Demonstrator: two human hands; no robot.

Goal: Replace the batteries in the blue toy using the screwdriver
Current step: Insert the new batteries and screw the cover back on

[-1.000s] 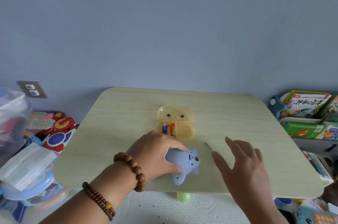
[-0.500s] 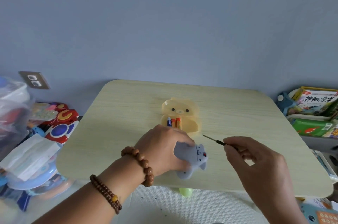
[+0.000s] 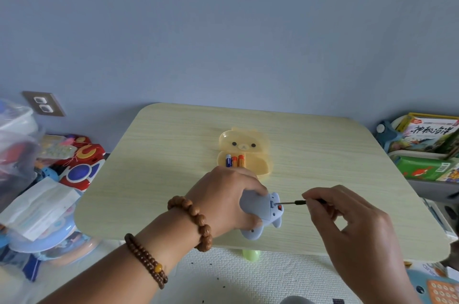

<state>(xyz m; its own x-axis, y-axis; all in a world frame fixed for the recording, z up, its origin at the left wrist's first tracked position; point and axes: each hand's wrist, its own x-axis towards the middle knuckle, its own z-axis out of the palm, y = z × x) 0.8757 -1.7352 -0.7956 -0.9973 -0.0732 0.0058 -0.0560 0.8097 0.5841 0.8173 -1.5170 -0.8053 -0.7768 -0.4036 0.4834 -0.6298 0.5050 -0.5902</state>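
The blue toy (image 3: 263,212), a small animal figure, lies on its side near the front edge of the light wooden table (image 3: 173,154). My left hand (image 3: 223,199) grips it from the left and holds it steady. My right hand (image 3: 347,219) pinches a thin black screwdriver (image 3: 298,202) by its handle. Its tip touches the toy's underside beside a small red spot. Behind my left hand sits an open yellow bear-shaped case (image 3: 244,154) holding three batteries (image 3: 234,161), one blue and two orange.
Toys and plastic packaging (image 3: 49,179) pile up on the floor to the left. Bins with picture books (image 3: 427,150) stand to the right. A wall socket (image 3: 43,104) sits at the left. A green ball (image 3: 250,254) lies under the table's front edge.
My right hand picked the screwdriver up off the table and brought its tip to the toy's underside. My left hand tilted the toy and kept its hold.
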